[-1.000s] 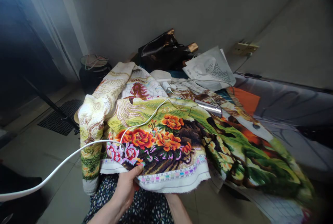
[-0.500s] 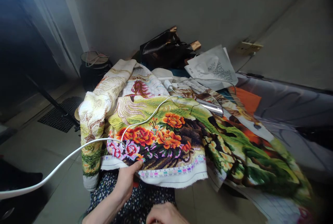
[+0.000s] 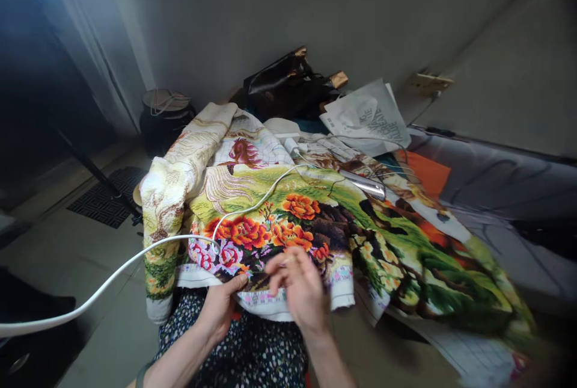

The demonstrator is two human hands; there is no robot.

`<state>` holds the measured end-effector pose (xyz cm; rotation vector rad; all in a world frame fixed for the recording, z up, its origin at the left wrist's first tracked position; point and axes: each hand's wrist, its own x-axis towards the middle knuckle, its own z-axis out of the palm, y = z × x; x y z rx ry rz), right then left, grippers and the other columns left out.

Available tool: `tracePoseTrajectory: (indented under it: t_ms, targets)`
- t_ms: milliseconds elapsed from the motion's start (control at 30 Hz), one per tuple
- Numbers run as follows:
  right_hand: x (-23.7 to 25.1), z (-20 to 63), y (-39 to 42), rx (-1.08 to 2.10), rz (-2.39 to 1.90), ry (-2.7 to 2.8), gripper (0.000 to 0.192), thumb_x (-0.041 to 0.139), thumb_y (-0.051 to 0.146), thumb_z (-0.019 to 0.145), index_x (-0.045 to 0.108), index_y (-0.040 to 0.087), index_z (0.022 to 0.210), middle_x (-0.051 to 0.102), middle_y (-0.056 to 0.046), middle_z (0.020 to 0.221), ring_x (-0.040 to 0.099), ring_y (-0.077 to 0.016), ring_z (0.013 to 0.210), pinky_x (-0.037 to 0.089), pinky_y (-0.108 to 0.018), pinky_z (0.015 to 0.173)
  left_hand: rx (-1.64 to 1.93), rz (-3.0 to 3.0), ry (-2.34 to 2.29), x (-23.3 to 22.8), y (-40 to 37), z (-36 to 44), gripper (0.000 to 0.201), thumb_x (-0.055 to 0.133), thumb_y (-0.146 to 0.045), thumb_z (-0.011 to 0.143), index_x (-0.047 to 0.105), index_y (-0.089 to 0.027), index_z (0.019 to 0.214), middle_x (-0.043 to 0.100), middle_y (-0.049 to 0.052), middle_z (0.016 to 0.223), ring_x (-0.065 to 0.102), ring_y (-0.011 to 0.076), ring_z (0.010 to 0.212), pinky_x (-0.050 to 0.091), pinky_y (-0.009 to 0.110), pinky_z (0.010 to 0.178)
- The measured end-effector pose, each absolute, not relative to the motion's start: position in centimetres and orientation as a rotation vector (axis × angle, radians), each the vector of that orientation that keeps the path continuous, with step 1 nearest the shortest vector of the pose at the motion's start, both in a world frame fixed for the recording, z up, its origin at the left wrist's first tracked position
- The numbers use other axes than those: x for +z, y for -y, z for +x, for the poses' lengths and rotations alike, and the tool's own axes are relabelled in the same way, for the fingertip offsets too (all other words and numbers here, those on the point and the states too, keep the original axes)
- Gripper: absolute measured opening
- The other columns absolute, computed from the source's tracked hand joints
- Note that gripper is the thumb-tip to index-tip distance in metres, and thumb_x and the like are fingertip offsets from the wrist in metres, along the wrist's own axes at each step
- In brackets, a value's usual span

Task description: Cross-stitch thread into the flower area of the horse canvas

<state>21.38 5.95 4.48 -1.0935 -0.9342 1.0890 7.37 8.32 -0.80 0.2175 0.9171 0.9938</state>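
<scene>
The left hand point(image 3: 220, 310) pinched the embroidered cloth's point(image 3: 288, 237) hem taut; the blurred right hand point(image 3: 300, 286) hovered above, its fingers' grip unclear.

Grey wall point(image 3: 270, 9), tiled floor point(image 3: 67, 255), wall socket point(image 3: 428, 82)

A large cross-stitch cloth point(image 3: 288, 219) lies spread and rumpled over the lap and the clutter beyond it. Its picture shows orange and pink flowers, green grass and a brown horse. The left side is bunched into a roll; the near white hem carries small colour squares.
</scene>
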Motion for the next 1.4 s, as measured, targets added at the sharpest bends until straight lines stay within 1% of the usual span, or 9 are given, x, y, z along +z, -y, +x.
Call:
tracePoseTrajectory:
  t_ms: [67, 133, 200, 267, 367, 500, 833, 1233, 1400]
  targets:
    - [7.5, 23.4, -4.7, 1.072, -0.888, 0.701, 0.012, 0.048, 0.034, 0.093, 0.046, 0.024, 0.089, 0.046, 0.01, 0.051, 0.036, -0.0058, 0.033, 0.038, -0.016, 0.037, 0.994, 0.193, -0.934, -0.9, -8.4, 7.5, 0.056, 0.079, -0.013, 0.056, 0.062, -0.012, 0.11, 0.075, 0.009, 0.089, 0.069, 0.0268, 0.085, 0.05, 0.042, 0.087]
    - [10.2, 25.4, -3.7, 0.851, -0.768, 0.634, 0.014, 0.055, 0.031, 0.09, 0.047, 0.021, 0.083, 0.039, 0.013, 0.047, 0.027, -0.0034, 0.032, 0.051, -0.022, 0.056, 1.018, 0.192, -0.953, -0.9, -8.4, 7.5, 0.059, 0.079, -0.011, 0.054, 0.062, -0.013, 0.11, 0.075, 0.008, 0.086, 0.069, 0.026, 0.084, 0.05, 0.041, 0.087]
    - [11.8, 26.8, -3.2, 0.565, -0.761, 0.684, 0.021, 0.059, 0.029, 0.088, 0.047, 0.019, 0.074, 0.041, 0.013, 0.049, 0.029, -0.0029, 0.035, 0.052, -0.033, 0.08, 1.045, 0.199, -0.959, -0.9, -8.4, 7.5, 0.062, 0.079, -0.009, 0.054, 0.061, -0.014, 0.113, 0.075, 0.007, 0.087, 0.069, 0.0243, 0.083, 0.05, 0.04, 0.088]
    - [11.7, 27.2, -3.2, 0.31, -0.858, 0.789, 0.022, 0.062, 0.028, 0.085, 0.05, 0.017, 0.071, 0.048, 0.009, 0.055, 0.038, -0.0043, 0.042, 0.048, -0.039, 0.087, 1.06, 0.204, -0.957, -0.9, -8.4, 7.4, 0.065, 0.079, -0.008, 0.054, 0.059, -0.015, 0.116, 0.074, 0.006, 0.089, 0.068, 0.0232, 0.084, 0.05, 0.039, 0.087]
    - [9.2, 25.9, -3.6, 0.25, -1.117, 0.965, 0.012, 0.061, 0.027, 0.085, 0.057, 0.017, 0.078, 0.051, 0.006, 0.057, 0.047, -0.0081, 0.049, 0.049, -0.03, 0.069, 1.054, 0.213, -0.955, -1.0, -8.3, 7.4, 0.065, 0.079, -0.009, 0.056, 0.058, -0.016, 0.117, 0.074, 0.006, 0.09, 0.068, 0.0235, 0.085, 0.051, 0.037, 0.084]
    - [5.2, 22.6, -4.3, 0.832, -1.494, 1.315, 0.015, 0.047, 0.027, 0.091, 0.058, 0.019, 0.086, 0.049, 0.005, 0.053, 0.047, -0.0105, 0.046, 0.033, -0.02, 0.043, 0.984, 0.238, -0.96, -1.1, -8.1, 7.3, 0.058, 0.078, -0.014, 0.059, 0.059, -0.014, 0.114, 0.074, 0.007, 0.086, 0.069, 0.0239, 0.077, 0.053, 0.038, 0.075]
    - [3.7, 21.0, -5.4, 0.803, -1.759, 1.711, 0.028, 0.043, 0.02, 0.089, 0.071, 0.02, 0.095, 0.068, -0.002, 0.067, 0.061, -0.0156, 0.061, 0.039, -0.023, 0.057, 0.915, 0.274, -0.995, -1.1, -8.1, 7.2, 0.037, 0.078, -0.022, 0.059, 0.066, -0.01, 0.092, 0.073, 0.008, 0.079, 0.066, 0.021, 0.065, 0.05, 0.032, 0.059]
    - [3.5, 21.0, -5.8, 0.698, -1.758, 1.874, 0.029, 0.041, 0.017, 0.09, 0.069, 0.02, 0.096, 0.071, -0.005, 0.086, 0.064, -0.0171, 0.075, 0.042, -0.025, 0.067, 0.967, 0.228, -0.952, -1.0, -8.2, 7.2, 0.041, 0.081, -0.019, 0.054, 0.068, -0.012, 0.092, 0.074, 0.008, 0.082, 0.067, 0.0221, 0.071, 0.051, 0.035, 0.07]
    - [3.3, 21.7, -6.5, 0.761, -1.648, 1.921, 0.027, 0.041, 0.014, 0.089, 0.068, 0.02, 0.092, 0.063, 0.0, 0.065, 0.057, -0.0141, 0.06, 0.039, -0.024, 0.06, 0.941, 0.22, -0.963, -0.5, -8.2, 7.4, 0.034, 0.08, -0.02, 0.054, 0.069, -0.011, 0.085, 0.074, 0.007, 0.081, 0.067, 0.0217, 0.071, 0.051, 0.034, 0.07]
